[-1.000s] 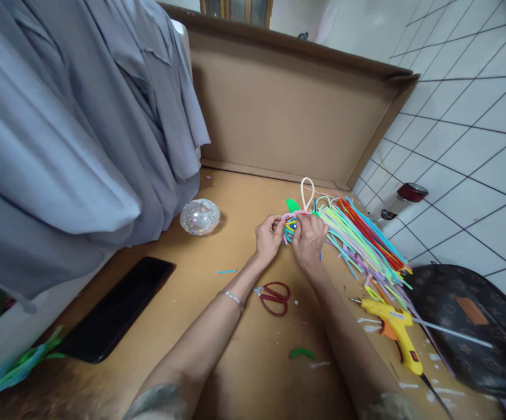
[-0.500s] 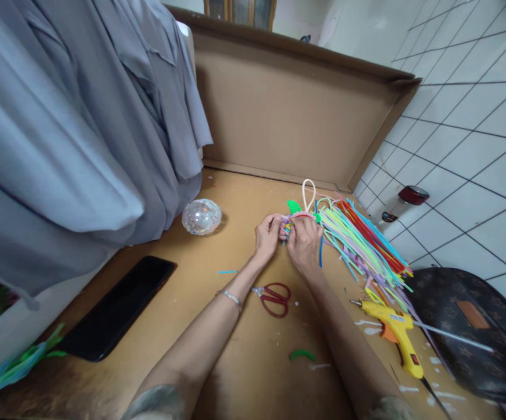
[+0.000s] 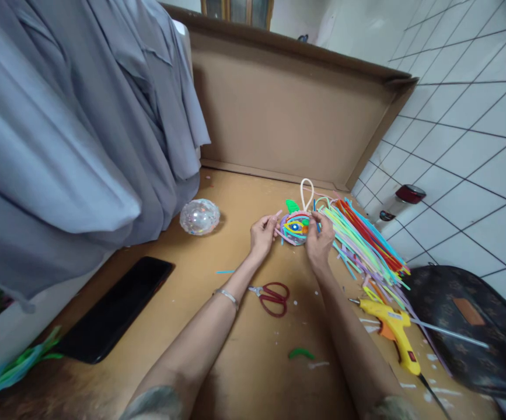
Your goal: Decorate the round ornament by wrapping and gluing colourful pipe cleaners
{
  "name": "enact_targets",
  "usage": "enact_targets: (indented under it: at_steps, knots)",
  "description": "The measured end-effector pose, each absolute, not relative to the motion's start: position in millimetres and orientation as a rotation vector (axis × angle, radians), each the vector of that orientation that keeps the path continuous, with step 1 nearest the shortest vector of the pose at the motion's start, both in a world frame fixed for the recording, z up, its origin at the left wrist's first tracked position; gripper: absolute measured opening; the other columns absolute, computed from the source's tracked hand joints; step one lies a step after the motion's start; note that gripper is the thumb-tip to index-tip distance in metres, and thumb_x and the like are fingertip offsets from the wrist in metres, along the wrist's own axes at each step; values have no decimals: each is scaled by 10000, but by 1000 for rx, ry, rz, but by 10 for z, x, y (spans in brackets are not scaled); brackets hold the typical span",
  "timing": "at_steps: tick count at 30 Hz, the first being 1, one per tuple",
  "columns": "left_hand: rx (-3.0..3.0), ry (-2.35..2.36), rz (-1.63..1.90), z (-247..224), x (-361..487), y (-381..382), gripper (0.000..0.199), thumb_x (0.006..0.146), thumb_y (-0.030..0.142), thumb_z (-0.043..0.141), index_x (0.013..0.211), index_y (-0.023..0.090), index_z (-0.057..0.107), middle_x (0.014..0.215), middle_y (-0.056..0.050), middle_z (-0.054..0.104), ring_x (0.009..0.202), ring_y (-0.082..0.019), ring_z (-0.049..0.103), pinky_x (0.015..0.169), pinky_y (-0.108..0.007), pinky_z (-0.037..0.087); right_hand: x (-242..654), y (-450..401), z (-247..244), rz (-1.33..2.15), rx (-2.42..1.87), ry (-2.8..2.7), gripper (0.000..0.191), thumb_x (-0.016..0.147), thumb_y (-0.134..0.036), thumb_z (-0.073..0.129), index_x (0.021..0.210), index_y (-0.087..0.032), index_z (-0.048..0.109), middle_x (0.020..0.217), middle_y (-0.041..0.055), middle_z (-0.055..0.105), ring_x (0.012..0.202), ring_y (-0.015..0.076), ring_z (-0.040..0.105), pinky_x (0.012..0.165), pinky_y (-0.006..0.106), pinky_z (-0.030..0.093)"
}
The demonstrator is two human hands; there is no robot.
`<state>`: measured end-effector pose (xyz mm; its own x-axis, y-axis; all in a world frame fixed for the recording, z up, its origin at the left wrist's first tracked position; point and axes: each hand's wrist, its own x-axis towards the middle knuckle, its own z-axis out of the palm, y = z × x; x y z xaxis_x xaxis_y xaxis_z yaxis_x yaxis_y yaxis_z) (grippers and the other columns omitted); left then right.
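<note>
Between my hands is a round, colourful pipe-cleaner ornament [image 3: 295, 228], with yellow, blue, red and orange strands on its face. A green leaf [image 3: 292, 206] and a cream loop [image 3: 306, 192] stand at its top. My left hand [image 3: 262, 236] pinches a pale pink pipe cleaner [image 3: 279, 214] at the ornament's left edge. On the other side, my right hand [image 3: 320, 238] has its fingers closed on the ornament's right edge, hiding that part. Just nearer me lie red-handled scissors [image 3: 274, 298], partly beside my left wrist.
Bundled pipe cleaners [image 3: 362, 239] lie to the right, with a yellow glue gun [image 3: 393, 321] and a dark bag [image 3: 463, 326] closer. At left are a clear ball [image 3: 199, 216] and a black phone [image 3: 117, 309]. A cardboard panel [image 3: 279, 111] stands behind; grey cloth [image 3: 104, 116] hangs left.
My right hand has moved right, off the ornament's front, so its face now shows. My left hand has shifted slightly left, and the pink strand's end is now visible.
</note>
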<state>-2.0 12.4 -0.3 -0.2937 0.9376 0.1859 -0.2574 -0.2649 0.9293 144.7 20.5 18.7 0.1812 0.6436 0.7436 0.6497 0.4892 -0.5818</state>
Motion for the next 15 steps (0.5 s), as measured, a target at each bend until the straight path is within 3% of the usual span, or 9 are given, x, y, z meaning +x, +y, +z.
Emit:
enact_targets:
  at_steps: [5, 15]
  knots:
    - [1099, 1143, 1735, -2, -30, 105, 319, 841, 442, 646, 845, 134, 728, 528, 44, 528, 495, -85, 444, 515, -211, 363, 1485, 224, 123, 80, -1182, -1512, 339, 926, -366, 418, 1048, -188, 679, 1041, 116, 719, 1020, 267, 605, 956, 447, 436]
    - [1242, 1218, 1624, -84, -110, 220, 191, 839, 288, 642, 858, 137, 757, 845, -63, 760, 772, -163, 664, 744, -259, 503, 1438, 179, 70, -25, -1154, -1678, 304, 966, -354, 406, 1012, -229, 680, 1042, 70, 696, 1034, 240, 575, 950, 409, 384]
